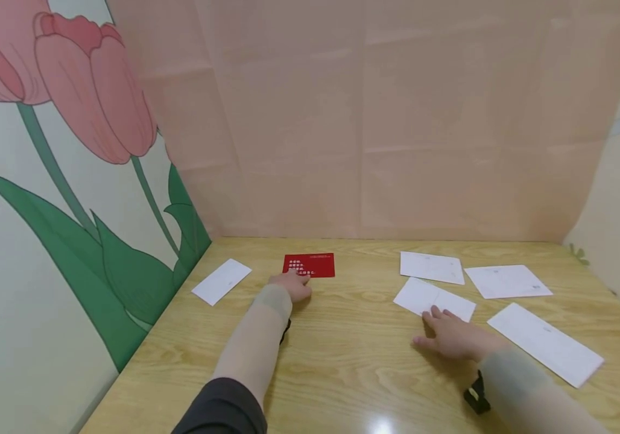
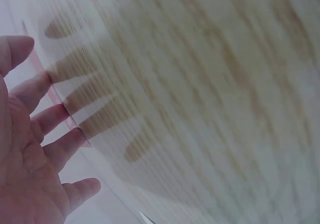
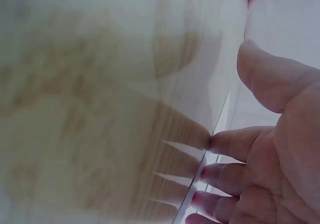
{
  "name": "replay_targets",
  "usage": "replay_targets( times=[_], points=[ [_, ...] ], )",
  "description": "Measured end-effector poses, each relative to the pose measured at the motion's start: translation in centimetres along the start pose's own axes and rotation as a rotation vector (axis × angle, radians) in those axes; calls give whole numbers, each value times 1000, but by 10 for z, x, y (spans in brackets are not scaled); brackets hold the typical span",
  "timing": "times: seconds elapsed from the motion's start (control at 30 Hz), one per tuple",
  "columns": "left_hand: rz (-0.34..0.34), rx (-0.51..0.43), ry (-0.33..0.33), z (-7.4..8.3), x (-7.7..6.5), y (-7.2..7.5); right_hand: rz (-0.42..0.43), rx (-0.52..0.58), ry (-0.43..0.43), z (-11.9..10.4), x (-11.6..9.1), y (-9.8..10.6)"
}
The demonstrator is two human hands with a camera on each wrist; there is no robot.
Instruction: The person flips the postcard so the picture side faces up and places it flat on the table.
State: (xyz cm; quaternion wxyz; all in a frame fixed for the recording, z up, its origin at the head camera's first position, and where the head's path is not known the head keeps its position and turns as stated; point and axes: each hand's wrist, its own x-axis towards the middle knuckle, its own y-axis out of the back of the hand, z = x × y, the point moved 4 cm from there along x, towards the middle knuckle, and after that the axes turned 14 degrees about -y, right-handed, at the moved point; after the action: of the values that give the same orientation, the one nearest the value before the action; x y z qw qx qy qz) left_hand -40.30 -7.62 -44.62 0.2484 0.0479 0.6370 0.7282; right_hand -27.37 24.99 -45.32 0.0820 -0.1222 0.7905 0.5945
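Note:
A red card (image 1: 321, 264) with white printed characters lies flat toward the far side of the wooden table. My left hand (image 1: 290, 286) reaches over its near left part. In the left wrist view that hand's spread fingers (image 2: 52, 119) meet the card's edge. On the right, a white card (image 1: 428, 293) lies tilted under the fingertips of my right hand (image 1: 451, 335). The right wrist view shows those fingers (image 3: 227, 143) extended onto the edge of the white card (image 3: 221, 115), with the thumb held apart. Neither hand curls round anything.
One white card (image 1: 222, 281) lies at the left by the tulip-painted wall (image 1: 93, 90). Around the right hand are more white cards: one behind (image 1: 432, 267), one farther right (image 1: 508, 281) and one nearer (image 1: 546, 343). A pinkish sheet (image 1: 375, 120) covers the back.

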Motion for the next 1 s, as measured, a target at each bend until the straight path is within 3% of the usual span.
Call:
replay_targets(
  times=[0.4,0.63,0.9,1.0],
  points=[
    [11,-14,13,4,0,-1,-31,7,86,-29,-23,-11],
    [17,13,-10,2,3,-3,-8,-25,154,-46,-33,-19],
    [59,-246,-5,-21,11,-18,-16,-57,271,-69,-53,-31],
    [84,-280,-18,-28,19,-21,-10,-86,300,-77,-59,-35]
  ],
)
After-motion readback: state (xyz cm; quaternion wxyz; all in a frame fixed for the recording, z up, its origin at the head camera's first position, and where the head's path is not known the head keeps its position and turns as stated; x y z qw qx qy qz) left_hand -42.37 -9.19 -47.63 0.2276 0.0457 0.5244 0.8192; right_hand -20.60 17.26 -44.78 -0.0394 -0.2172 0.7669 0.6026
